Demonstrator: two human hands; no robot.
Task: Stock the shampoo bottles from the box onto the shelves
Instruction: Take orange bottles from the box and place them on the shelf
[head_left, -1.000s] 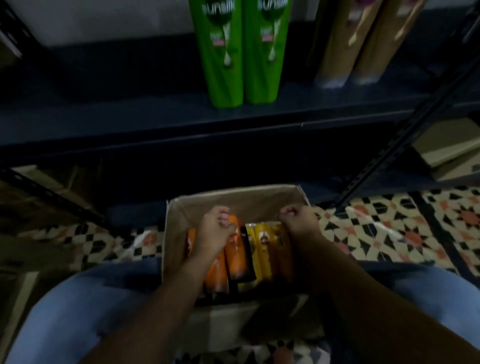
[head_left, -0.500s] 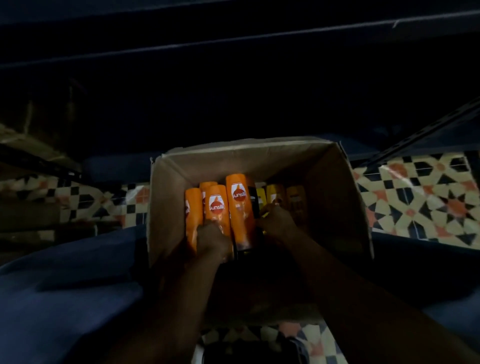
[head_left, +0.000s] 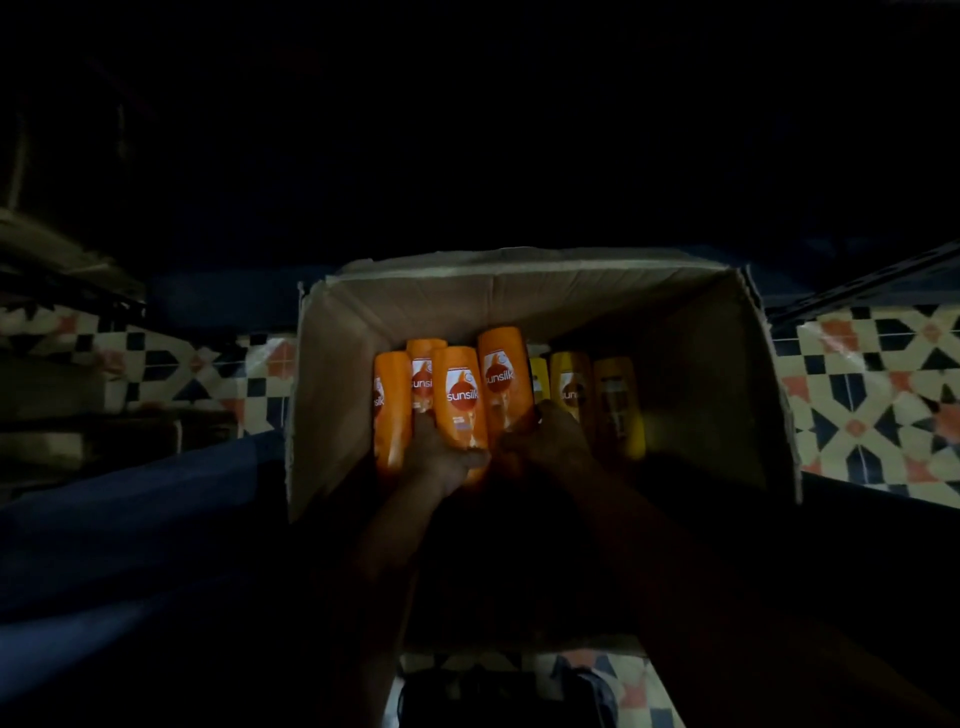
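An open cardboard box (head_left: 332, 374) sits on the floor between my knees. Several orange Sunsilk shampoo bottles stand in its left half, and yellow bottles (head_left: 618, 405) stand to their right. My left hand (head_left: 441, 457) grips the lower part of a middle orange bottle (head_left: 460, 395), with the thumb across its front. My right hand (head_left: 550, 441) grips the bottom of the neighbouring taller orange bottle (head_left: 504, 379). The two hands almost touch. The shelves are lost in darkness above the box.
Patterned floor tiles (head_left: 872, 395) show on both sides of the box. My blue trouser legs (head_left: 130, 519) flank it. A slanted metal shelf strut (head_left: 857, 286) runs at the right. A dark object (head_left: 498, 696) lies on the floor below the box.
My view has tilted down, so the green and tan bottles on the shelf have left the frame. Both hands have slid from the bottle tops to their lower ends and closed round them.
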